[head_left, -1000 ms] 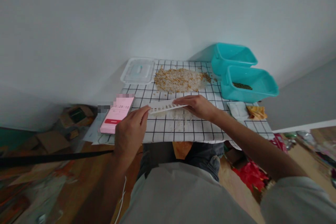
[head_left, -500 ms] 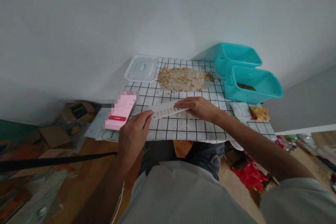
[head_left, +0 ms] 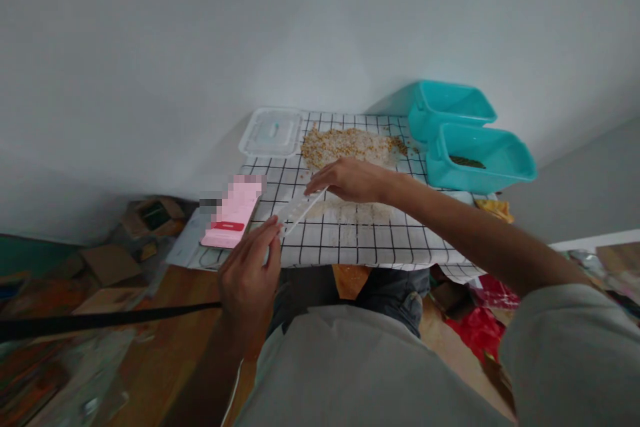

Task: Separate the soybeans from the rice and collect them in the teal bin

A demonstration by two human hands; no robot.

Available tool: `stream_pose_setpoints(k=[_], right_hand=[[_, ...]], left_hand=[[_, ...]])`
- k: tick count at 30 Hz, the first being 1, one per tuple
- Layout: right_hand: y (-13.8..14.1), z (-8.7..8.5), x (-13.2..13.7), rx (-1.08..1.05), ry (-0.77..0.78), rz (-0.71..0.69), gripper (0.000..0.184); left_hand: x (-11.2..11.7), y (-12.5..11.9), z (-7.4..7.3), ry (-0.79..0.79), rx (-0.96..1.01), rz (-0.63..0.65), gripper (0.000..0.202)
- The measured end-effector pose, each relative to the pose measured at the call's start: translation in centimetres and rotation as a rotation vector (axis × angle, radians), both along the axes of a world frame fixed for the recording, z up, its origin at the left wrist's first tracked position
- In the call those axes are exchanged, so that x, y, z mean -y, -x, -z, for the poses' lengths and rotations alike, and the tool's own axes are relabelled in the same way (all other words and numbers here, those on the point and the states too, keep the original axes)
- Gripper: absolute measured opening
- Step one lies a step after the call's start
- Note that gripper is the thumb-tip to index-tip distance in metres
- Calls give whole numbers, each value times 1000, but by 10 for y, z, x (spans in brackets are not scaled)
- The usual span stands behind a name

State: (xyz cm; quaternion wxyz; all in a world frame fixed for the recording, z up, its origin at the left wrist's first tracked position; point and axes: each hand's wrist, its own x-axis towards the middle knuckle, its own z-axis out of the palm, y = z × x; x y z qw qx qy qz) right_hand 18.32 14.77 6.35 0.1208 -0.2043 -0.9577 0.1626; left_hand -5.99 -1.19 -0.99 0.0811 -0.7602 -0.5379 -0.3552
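Both my hands hold a narrow white compartment tray [head_left: 299, 209] above the checked cloth. My left hand [head_left: 254, 267] pinches its near left end between thumb and fingers. At the far right end, the fingers of my right hand [head_left: 345, 180] are closed on it. The tray is tilted up on edge, so what its compartments hold cannot be seen. Under and right of it, pale fine grains [head_left: 355, 213] are scattered on the cloth. Behind my right hand lies a spread pile of mixed yellow and whitish grains [head_left: 350, 143].
Two turquoise bins [head_left: 480, 177] stand at the right back, the nearer with dark greenish grains inside. A clear plastic lid [head_left: 273, 133] lies back left, a pink-screened phone [head_left: 233, 213] nearer me. A yellow cloth [head_left: 495, 209] rests at the right edge. Cardboard boxes [head_left: 110, 263] clutter the floor.
The tray has turned from lying nearly level to tilted on edge, its right end moving left and away from me. My right hand has moved left and farther back with it.
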Motion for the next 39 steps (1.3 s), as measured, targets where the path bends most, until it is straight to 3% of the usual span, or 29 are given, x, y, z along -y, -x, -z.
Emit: stream_pose_setpoints(k=[6, 10, 25, 34, 39], right_hand=[[24, 12, -17, 69, 13, -108, 48], [22, 21, -19, 86, 50, -98, 48], [-64, 22, -1, 50, 97, 28, 54], [-106, 24, 18, 58, 81, 120, 53], [-114, 24, 22, 59, 80, 164, 49]], left_hand=[[12, -5, 27, -62, 103, 15, 43], [9, -9, 34, -64, 105, 46, 43], [-3, -72, 25, -60, 68, 230, 34], [-8, -95, 36, 13, 102, 350, 37], [-14, -100, 38, -7, 113, 371, 39]])
